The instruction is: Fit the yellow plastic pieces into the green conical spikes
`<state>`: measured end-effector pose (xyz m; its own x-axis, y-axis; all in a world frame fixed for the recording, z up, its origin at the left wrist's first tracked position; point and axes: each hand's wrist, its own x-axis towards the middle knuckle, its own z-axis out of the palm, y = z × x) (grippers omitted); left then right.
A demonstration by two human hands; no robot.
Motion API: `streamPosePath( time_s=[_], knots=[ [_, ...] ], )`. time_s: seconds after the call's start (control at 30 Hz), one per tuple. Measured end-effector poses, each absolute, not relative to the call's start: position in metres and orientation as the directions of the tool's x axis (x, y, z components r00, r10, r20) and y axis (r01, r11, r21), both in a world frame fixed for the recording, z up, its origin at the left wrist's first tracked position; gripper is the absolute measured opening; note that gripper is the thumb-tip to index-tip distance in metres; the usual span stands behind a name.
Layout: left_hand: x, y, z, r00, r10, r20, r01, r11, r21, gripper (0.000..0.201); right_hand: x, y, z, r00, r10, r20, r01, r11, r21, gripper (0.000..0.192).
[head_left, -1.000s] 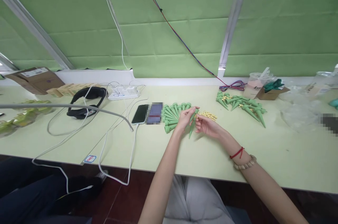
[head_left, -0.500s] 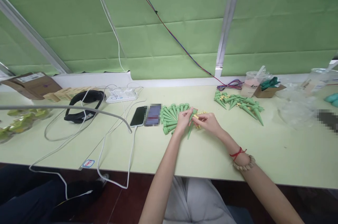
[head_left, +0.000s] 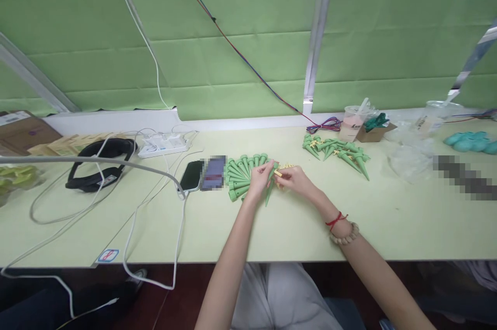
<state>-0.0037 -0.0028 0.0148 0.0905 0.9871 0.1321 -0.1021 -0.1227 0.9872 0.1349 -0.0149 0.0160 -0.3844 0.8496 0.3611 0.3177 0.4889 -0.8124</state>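
From afar, I see the surface [head_left: 287, 231] carrying green spikes [head_left: 240, 172] centrally, headset [head_left: 92, 181] at nine o'clock, cup [head_left: 350, 125] at two.

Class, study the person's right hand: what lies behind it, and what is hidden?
Small yellow pieces peek out past the right hand; it covers part of that patch, so their number cannot be told.

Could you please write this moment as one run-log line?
left hand: holds green spike | right hand: pinches yellow piece beside it | table: fanned green spikes at left, second spike pile at right
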Motion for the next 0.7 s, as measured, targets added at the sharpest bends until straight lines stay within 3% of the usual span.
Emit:
streamPosePath(
  time_s=[0.07, 0.13, 0.2, 0.27, 0.33, 0.43, 0.6, 0.7],
  knots=[
    [-0.0029, -0.0025, 0.0142, 0.052, 0.991, 0.123, -0.094, -0.118, 0.989, 0.052, 0.1345, -0.0130, 0.0124, -0.324, 0.839, 0.437, 0.381, 0.539, -0.752, 0.023],
    [-0.0031, -0.0021, 0.0138, 0.030, 0.991, 0.131, -0.097, -0.128, 0.987, 0.052, 0.1319, -0.0119, 0.0101, -0.279, 0.865, 0.416, 0.332, 0.494, -0.804, 0.018],
    [-0.0039, -0.0017, 0.0136, 0.031, 0.989, 0.145, -0.109, -0.141, 0.984, 0.051, 0.1286, -0.0117, 0.0100, -0.285, 0.920, 0.268, 0.164, 0.322, -0.932, 0.017],
    [-0.0049, -0.0015, 0.0138, 0.044, 0.987, 0.152, -0.119, -0.146, 0.982, 0.049, 0.1263, -0.0120, 0.0121, -0.333, 0.941, 0.061, -0.050, 0.047, -0.998, 0.027],
    [-0.0058, -0.0016, 0.0142, 0.050, 0.986, 0.158, -0.130, -0.151, 0.980, 0.048, 0.1255, -0.0125, 0.0150, -0.399, 0.913, -0.085, -0.228, -0.188, -0.955, 0.030],
    [-0.0063, -0.0019, 0.0151, 0.057, 0.985, 0.161, -0.146, -0.152, 0.978, 0.047, 0.1262, -0.0123, 0.0172, -0.464, 0.869, -0.173, -0.369, -0.367, -0.854, 0.016],
    [-0.0063, -0.0023, 0.0157, 0.069, 0.987, 0.145, -0.131, -0.135, 0.982, 0.045, 0.1286, -0.0089, 0.0140, -0.474, 0.835, -0.279, -0.439, -0.499, -0.747, 0.012],
    [-0.0072, -0.0025, 0.0158, 0.088, 0.987, 0.136, -0.077, -0.129, 0.989, 0.048, 0.1306, -0.0072, 0.0126, -0.461, 0.837, -0.295, -0.439, -0.503, -0.744, 0.010]
  ],
)
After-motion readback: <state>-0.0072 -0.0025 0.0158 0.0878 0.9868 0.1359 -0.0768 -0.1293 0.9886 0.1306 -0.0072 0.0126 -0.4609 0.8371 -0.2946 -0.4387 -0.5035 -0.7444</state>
